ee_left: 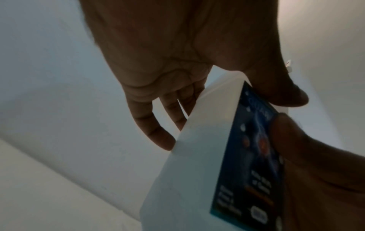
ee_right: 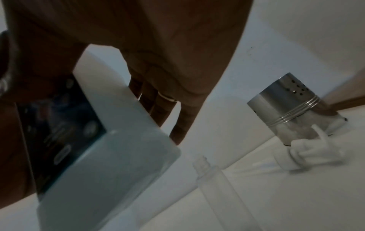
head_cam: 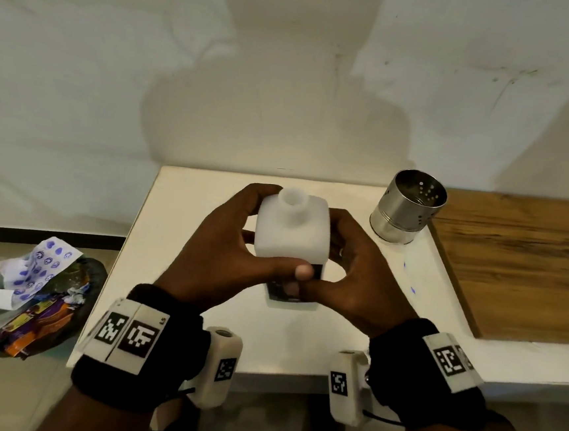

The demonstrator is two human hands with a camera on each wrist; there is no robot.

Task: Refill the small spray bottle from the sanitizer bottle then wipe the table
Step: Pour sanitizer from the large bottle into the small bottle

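A white square sanitizer bottle (head_cam: 290, 236) with an uncapped neck and a dark blue label is held over the white table (head_cam: 187, 213) between both hands. My left hand (head_cam: 235, 245) grips its left side, thumb across the front. My right hand (head_cam: 347, 265) grips its right side, thumb on the label. The left wrist view shows the sanitizer bottle (ee_left: 197, 164) with fingers behind it and both thumbs on the label. In the right wrist view the sanitizer bottle (ee_right: 102, 156) hangs above the table beside a small clear spray bottle (ee_right: 215, 176), which stands uncapped. A white pump top (ee_right: 316, 154) lies nearby.
A perforated steel cup (head_cam: 408, 205) stands at the table's back right, next to a wooden countertop (head_cam: 519, 263). The steel cup (ee_right: 292, 106) appears just behind the pump top. On the floor to the left sits a bag of rubbish (head_cam: 35, 296). A white wall rises behind the table.
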